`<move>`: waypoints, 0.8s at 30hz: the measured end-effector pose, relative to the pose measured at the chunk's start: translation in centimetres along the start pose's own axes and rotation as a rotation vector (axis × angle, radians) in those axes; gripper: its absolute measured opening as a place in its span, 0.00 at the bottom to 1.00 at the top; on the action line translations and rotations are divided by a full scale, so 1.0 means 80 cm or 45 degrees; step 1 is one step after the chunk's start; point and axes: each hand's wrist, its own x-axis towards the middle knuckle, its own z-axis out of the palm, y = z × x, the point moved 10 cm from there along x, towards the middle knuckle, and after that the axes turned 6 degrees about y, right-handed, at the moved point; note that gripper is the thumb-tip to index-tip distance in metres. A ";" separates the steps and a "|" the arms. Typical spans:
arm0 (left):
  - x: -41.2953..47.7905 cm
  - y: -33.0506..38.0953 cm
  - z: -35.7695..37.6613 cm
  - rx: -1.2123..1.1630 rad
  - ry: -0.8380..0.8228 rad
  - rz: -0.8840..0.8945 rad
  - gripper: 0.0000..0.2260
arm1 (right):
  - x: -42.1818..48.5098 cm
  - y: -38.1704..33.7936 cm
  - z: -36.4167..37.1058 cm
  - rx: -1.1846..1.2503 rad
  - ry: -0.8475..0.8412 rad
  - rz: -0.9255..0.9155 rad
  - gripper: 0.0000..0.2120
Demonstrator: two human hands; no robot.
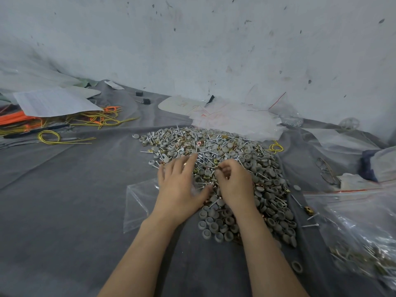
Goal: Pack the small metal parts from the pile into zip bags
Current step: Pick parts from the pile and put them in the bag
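A big pile of small parts [233, 159] lies on the grey cloth: silver screws, grey round caps and gold clips mixed together. My left hand [180, 185] rests flat on the pile's near-left edge, fingers spread, partly over an empty clear zip bag [139, 202]. My right hand [234, 183] hovers over the pile's middle with fingertips pinched together on a small metal part; which part is too small to tell.
A filled zip bag with a red seal [360, 236] lies at the right. Empty clear bags [235, 121] are heaped behind the pile. Yellow and orange wires [90, 121] and paper sheets [53, 101] lie at the far left. A wall stands close behind.
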 end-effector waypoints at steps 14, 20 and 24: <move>-0.002 0.037 0.035 -0.820 0.024 -0.270 0.05 | 0.003 0.044 0.004 0.717 -0.407 0.356 0.09; -0.005 0.023 0.030 -0.856 0.094 -0.345 0.08 | -0.003 0.035 0.015 0.850 -0.467 0.364 0.06; -0.005 0.021 0.027 -0.866 0.119 -0.356 0.05 | -0.003 0.030 0.017 0.936 -0.495 0.341 0.09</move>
